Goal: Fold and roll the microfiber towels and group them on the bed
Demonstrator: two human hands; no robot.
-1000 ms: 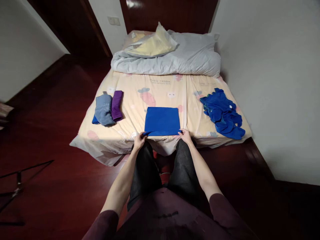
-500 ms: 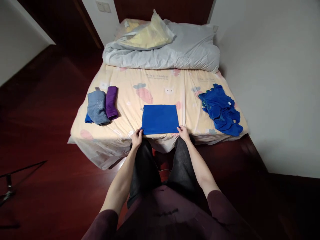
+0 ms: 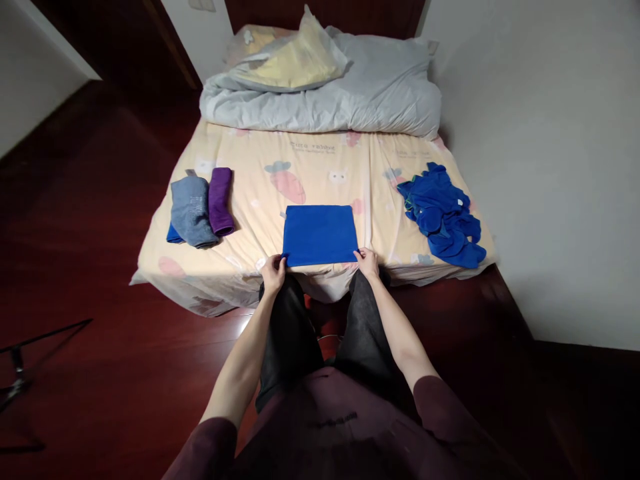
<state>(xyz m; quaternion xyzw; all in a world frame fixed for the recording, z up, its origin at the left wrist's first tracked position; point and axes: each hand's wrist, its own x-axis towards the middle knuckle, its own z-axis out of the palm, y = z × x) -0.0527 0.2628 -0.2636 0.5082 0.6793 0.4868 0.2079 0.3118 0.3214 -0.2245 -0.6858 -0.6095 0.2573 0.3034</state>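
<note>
A bed (image 3: 260, 160) is covered by a pale yellow sheet printed with carrots, rabbit faces and lettering, its edge draped over the near side. At the middle of that edge a blue cloth (image 3: 321, 233) is laid flat in a neat rectangle. Its near left corner is pinched by the left hand (image 3: 273, 273), its near right corner by the right hand (image 3: 368, 263) — thumb and fingers closed on the fabric. To the left, a grey-blue rolled cloth (image 3: 191, 211) is set beside a purple rolled cloth (image 3: 221, 201); to the right, blue cloths (image 3: 445, 220) are heaped. A grey quilt (image 3: 380, 107) is bunched toward the dark headboard (image 3: 330, 17), with a yellow pillow (image 3: 295, 69) on top. The bed is flanked by a dark red floor (image 3: 115, 267) and — on the right — a plain pale wall (image 3: 540, 167).
</note>
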